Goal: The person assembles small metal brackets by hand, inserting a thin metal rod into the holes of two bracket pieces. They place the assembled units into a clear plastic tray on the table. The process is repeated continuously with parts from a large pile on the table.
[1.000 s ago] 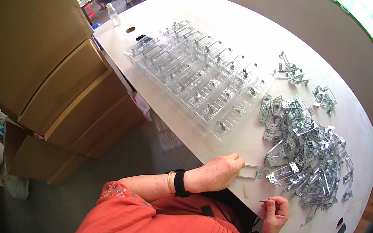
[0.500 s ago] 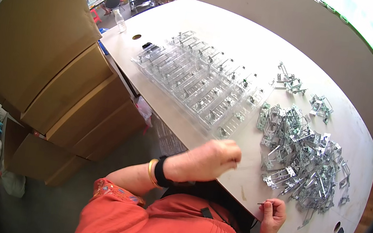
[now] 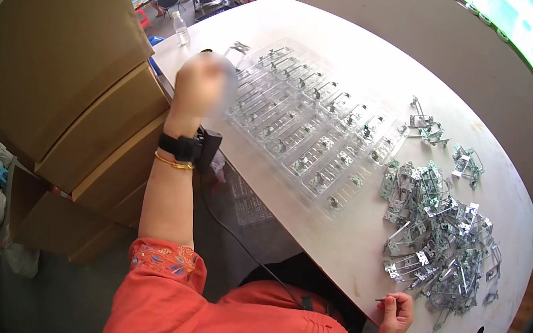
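Since the earlier frame, the left hand (image 3: 201, 86) has swung from the table's (image 3: 338, 241) near edge to between 10 and 11 o'clock; the right hand (image 3: 397, 313) stays between 4 and 5. We find the left hand blurred beside the clear trays (image 3: 305, 184), and cannot tell its grip. A bracket (image 3: 239, 47) shows just beyond it at 11 o'clock; whether it is held, we cannot tell. The right hand's thumb and forefinger are closed on a thin dark pin (image 3: 381, 300).

We note these risks. A low pass by the left hand could strike the trays at 1 o'clock and unseat loaded pieces, or tip the bottle (image 3: 181, 29) at 11. The cable (image 3: 230, 229) trailing from the wrist could snag on the table edge. The pin, pinched near that edge, could drop if the fingers slacken. The pile (image 3: 449, 250) between 3 and 4 looks tangled; pulling one piece could drag others.
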`<state>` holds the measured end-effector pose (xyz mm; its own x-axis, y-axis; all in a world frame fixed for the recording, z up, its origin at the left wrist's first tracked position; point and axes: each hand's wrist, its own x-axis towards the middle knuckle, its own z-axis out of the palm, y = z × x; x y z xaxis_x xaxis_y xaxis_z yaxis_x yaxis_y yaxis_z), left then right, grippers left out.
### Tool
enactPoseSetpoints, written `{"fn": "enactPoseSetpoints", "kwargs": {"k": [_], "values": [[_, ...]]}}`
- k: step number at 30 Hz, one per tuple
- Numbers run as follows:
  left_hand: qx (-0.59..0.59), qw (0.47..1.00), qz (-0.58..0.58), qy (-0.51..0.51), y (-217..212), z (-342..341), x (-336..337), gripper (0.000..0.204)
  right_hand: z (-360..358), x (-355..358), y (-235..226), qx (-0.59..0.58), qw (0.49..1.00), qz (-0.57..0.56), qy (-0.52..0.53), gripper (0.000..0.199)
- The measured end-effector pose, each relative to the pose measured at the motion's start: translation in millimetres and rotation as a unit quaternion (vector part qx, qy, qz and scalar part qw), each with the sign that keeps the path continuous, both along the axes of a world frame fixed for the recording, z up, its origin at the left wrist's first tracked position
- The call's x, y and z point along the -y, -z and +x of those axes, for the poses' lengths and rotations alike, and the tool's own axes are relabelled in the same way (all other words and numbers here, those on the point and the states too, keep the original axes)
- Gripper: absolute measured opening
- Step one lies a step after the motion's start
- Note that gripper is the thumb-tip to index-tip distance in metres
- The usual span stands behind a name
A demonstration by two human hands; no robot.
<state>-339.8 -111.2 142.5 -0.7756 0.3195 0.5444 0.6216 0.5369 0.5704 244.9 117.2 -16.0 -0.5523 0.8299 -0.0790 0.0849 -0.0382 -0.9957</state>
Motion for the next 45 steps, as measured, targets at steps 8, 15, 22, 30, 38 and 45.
{"fn": "enactPoseSetpoints", "kwargs": {"k": [8,15,22,30,38,45], "values": [[-0.033,0.997,-0.028,-0.061,36.3,-45.2,4.9,0.011,-3.5,-10.0,1.1,0.045,0.999,0.008,0.006,0.016],[0.005,0.997,0.034,-0.075,43.7,-44.5,-4.8,0.007,-5.1,-7.0,-0.5,0.071,0.997,0.009,0.035,0.014],[0.015,0.998,-0.022,-0.052,67.7,-59.8,-24.6,0.010,-10.8,-11.5,-4.4,0.112,0.993,0.005,0.044,0.014],[0.033,0.997,-0.055,-0.041,70.2,-68.1,-43.1,0.008,-12.1,-15.8,-0.8,0.115,0.992,0.004,0.053,0.015],[0.076,0.990,-0.111,-0.044,64.2,-71.2,-50.3,0.010,-11.5,-15.9,3.9,0.131,0.989,0.011,0.060,0.015],[0.097,0.984,-0.141,-0.044,64.0,-76.3,-49.6,0.011,-14.1,-14.0,1.7,0.126,0.989,-0.005,0.073,0.013]]}}
